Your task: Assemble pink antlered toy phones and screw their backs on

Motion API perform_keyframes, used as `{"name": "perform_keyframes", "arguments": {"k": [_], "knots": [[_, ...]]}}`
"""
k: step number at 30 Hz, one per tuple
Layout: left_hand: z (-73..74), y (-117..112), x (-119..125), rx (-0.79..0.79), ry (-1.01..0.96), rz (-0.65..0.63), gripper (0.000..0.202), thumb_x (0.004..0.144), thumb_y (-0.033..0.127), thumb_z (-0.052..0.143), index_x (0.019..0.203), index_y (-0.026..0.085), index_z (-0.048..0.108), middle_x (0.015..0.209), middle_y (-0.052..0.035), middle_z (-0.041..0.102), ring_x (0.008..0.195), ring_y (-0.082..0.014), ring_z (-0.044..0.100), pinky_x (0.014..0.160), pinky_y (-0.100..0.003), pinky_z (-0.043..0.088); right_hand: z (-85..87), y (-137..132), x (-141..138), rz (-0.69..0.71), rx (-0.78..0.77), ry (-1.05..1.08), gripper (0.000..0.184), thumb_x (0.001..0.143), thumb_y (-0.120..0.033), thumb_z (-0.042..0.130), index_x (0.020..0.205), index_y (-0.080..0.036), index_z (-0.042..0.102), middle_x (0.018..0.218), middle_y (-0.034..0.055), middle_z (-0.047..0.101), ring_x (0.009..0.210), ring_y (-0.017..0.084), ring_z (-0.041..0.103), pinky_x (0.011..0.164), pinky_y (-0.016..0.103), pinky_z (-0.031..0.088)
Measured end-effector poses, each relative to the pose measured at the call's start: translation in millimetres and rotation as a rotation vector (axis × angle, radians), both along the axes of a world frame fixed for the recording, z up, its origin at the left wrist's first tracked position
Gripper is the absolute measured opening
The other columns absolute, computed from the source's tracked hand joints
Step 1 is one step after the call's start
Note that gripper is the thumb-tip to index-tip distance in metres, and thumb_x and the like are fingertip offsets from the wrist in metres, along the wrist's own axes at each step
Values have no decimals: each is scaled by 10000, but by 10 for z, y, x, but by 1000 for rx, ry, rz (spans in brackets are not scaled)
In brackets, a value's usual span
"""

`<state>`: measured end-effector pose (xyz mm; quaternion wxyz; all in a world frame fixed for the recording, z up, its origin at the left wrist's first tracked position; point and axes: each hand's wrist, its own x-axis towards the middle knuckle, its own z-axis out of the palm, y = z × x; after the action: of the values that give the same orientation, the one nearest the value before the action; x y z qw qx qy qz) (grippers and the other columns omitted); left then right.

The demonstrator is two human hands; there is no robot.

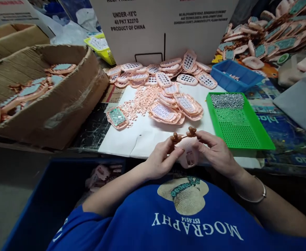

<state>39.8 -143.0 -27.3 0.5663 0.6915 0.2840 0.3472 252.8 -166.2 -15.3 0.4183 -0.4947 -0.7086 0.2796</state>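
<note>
Both my hands hold one pink toy-phone shell with brown antler-like tips at the near edge of the table. My left hand grips its left side, fingers curled around it. My right hand pinches its right side and top. Just beyond lie stacked pink keypad shells, a heap of small pink buttons and one shell with a green circuit board, all on white paper.
A green perforated tray with silver screws sits right of my hands, a blue tray behind it. A torn cardboard box of shells stands left. A blue bin is below the table edge. More shells pile at the far right.
</note>
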Motion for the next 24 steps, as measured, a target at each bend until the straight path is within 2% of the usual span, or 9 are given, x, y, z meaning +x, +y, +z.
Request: {"name": "perform_keyframes", "arguments": {"k": [3, 6, 8, 10, 13, 15, 20, 24], "knots": [[63, -39, -51, -34, 29, -41, 446, 982, 386, 515, 1335, 119, 574, 1037, -119, 707, 963, -224, 665, 914, -339, 515, -32, -59, -6, 37, -179, 155, 341, 922, -509, 651, 1059, -203, 717, 956, 49, 720, 845, 194, 669, 731, 294, 541], [39, -84, -63, -175, -36, -79, 427, 960, 383, 568, 1324, 163, 614, 1183, -110, 714, 1059, -227, 672, 955, -323, 509, -129, -163, -58, 24, -279, 248, 355, 917, -509, 657, 1075, -197, 717, 986, 49, 733, 889, 201, 679, 790, 307, 542], [3, -116, -68, -274, -69, -97, 426, 938, 380, 610, 1314, 181, 636, 1218, -100, 717, 1092, -235, 676, 951, -318, 517, -188, -232, -81, 26, -320, 287, 359, 916, -495, 662, 1102, -193, 715, 1021, 51, 741, 926, 206, 685, 828, 315, 543], [-22, -146, -73, -318, -55, -90, 424, 926, 387, 627, 1292, 175, 660, 1188, -98, 735, 1080, -244, 686, 929, -323, 528, -212, -283, -87, 8, -303, 295, 319, 900, -463, 689, 1055, -186, 723, 973, 43, 745, 885, 193, 684, 800, 298, 542], [-29, -180, -72, -301, -4, -57, 410, 923, 405, 627, 1238, 151, 692, 1136, -100, 753, 1050, -257, 694, 902, -337, 537, -182, -317, -80, -43, -221, 260, 219, 863, -394, 733, 907, -180, 722, 823, 13, 719, 737, 150, 646, 675, 250, 515], [-21, -197, -65, -293, 7, -48, 399, 920, 412, 627, 1205, 143, 703, 1114, -99, 757, 1041, -261, 692, 901, -344, 535, -141, -319, -73, -43, -237, 248, 192, 855, -368, 737, 868, -178, 711, 780, 1, 698, 694, 134, 623, 635, 234, 498], [33, -207, -45, -397, -2, -23, 422, 925, 464, 614, 1176, 135, 697, 1121, -98, 746, 1021, -236, 678, 894, -320, 524, -62, -293, -49, 42, -429, 335, 240, 874, -404, 721, 977, -188, 702, 898, 13, 717, 802, 151, 656, 721, 248, 533], [109, -187, -51, -531, -49, -43, 365, 912, 408, 653, 1161, 144, 696, 1107, -90, 748, 1029, -223, 682, 921, -317, 519, -4, -280, -43, 50, -447, 329, 262, 862, -401, 733, 1010, -187, 702, 932, 24, 718, 822, 162, 659, 732, 265, 537]]}}
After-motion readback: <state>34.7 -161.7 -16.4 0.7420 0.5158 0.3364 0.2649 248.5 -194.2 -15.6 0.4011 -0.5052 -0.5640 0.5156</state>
